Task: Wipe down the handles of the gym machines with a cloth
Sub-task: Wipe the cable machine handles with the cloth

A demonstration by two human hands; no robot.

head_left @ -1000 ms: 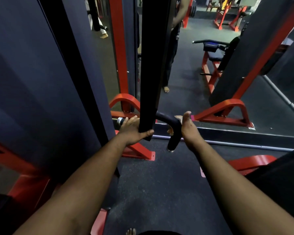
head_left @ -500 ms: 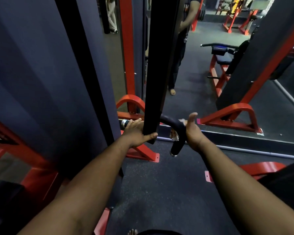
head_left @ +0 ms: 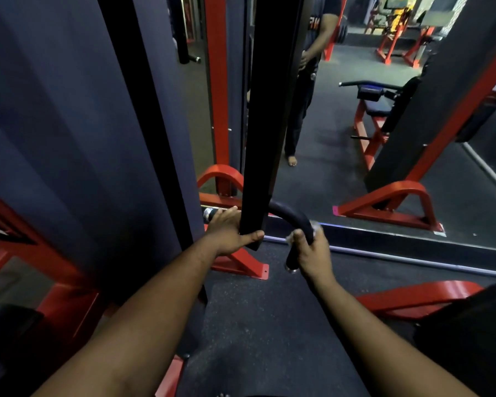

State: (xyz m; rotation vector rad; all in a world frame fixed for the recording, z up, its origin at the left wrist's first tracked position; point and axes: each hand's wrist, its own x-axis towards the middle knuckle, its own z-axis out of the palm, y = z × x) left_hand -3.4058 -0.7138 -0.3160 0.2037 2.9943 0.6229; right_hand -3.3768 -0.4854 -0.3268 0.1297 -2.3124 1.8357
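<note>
A black curved handle bar (head_left: 291, 216) hangs at the bottom of a black vertical arm (head_left: 269, 124). My right hand (head_left: 312, 247) grips the bar's down-turned right end, and bits of a pale cloth (head_left: 315, 225) show between the fingers and the bar. A chrome cap (head_left: 290, 270) closes that end below my hand. My left hand (head_left: 229, 233) holds the left side of the bar where it meets the vertical arm, thumb across the arm's lower end. The left chrome end (head_left: 209, 214) sticks out past my fingers.
Red machine frames (head_left: 384, 202) stand on the dark rubber floor ahead and to both sides. A dark panel (head_left: 69, 138) fills the left. A person (head_left: 307, 81) stands behind the arm. A bench machine (head_left: 375, 107) sits at the right rear.
My right hand has slid down the curved right end and wrapped round it, from an open hand against the bend. The left hand has stayed in place.
</note>
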